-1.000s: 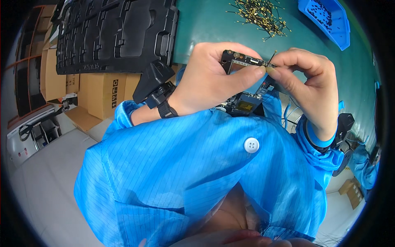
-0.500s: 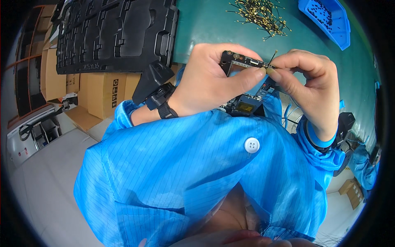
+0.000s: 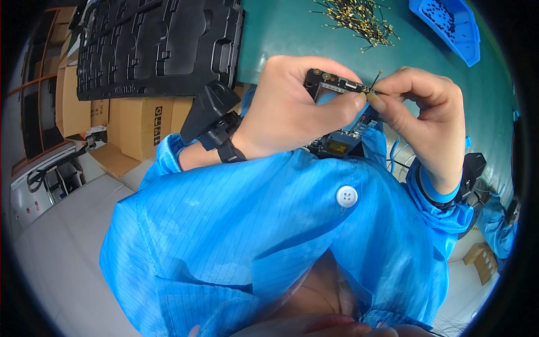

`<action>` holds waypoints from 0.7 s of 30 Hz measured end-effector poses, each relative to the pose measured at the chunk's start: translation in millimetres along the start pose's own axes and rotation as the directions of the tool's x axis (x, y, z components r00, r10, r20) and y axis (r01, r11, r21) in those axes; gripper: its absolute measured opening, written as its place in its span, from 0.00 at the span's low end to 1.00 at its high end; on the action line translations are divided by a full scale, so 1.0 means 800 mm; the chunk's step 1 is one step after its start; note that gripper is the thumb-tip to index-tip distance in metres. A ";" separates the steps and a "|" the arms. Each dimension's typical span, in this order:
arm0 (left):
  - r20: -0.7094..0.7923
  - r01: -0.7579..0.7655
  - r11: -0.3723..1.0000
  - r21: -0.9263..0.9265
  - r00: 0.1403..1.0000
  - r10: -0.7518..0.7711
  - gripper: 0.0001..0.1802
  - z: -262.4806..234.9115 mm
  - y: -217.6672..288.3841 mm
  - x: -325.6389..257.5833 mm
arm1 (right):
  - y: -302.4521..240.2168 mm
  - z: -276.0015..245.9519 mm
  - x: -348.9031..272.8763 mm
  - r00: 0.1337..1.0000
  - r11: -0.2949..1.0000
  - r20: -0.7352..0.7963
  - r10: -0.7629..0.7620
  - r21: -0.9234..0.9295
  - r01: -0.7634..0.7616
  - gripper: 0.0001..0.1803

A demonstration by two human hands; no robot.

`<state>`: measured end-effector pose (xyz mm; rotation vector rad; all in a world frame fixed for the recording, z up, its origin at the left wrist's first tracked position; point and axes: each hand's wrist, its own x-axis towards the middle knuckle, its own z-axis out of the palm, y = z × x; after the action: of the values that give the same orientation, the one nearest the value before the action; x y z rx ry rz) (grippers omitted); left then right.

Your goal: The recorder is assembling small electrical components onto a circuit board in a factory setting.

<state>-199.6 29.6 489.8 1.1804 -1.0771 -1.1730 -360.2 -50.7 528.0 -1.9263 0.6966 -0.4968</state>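
Note:
My left hand (image 3: 303, 109) is closed around an opened phone frame (image 3: 339, 148) with circuit boards showing, held tilted just in front of my chest. My left thumb presses near its upper right corner. At that corner, my right hand (image 3: 429, 106) pinches a thin black cable (image 3: 378, 77) with a small gold-coloured end that sticks up above the fingertips. The fingers of both hands almost meet there and hide the rest of the cable. Beyond them, a loose pile of similar cables with gold ends (image 3: 362, 23) lies on the green tabletop (image 3: 281, 33).
A blue plastic bin (image 3: 470, 45) with small black parts sits at the far right. A black moulded tray (image 3: 163, 50) stands at the far left, above cardboard boxes (image 3: 132, 126). Another blue sleeve (image 3: 497, 227) shows at the right edge.
Both hands and the phone frame have shifted very slightly to the right in the picture. Their grips look the same.

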 end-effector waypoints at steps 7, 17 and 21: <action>0.061 0.107 0.991 -0.075 0.993 -0.102 0.09 -0.003 0.002 -0.001 | 0.005 -0.004 -0.002 0.999 0.998 0.020 0.033 0.053 -0.034 0.02; 0.110 0.074 0.997 0.029 0.991 -0.077 0.09 -0.007 0.006 0.005 | 0.005 -0.008 -0.001 0.999 1.000 0.030 0.010 -0.006 -0.010 0.03; 0.122 0.102 0.994 -0.046 0.988 -0.096 0.09 -0.008 0.007 0.005 | 0.003 -0.007 -0.001 1.000 1.000 0.029 0.000 0.004 0.000 0.03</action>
<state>-192.3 26.6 495.0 1.1454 -1.0807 -1.3555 -365.0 -54.5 527.7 -1.9260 0.6761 -0.4693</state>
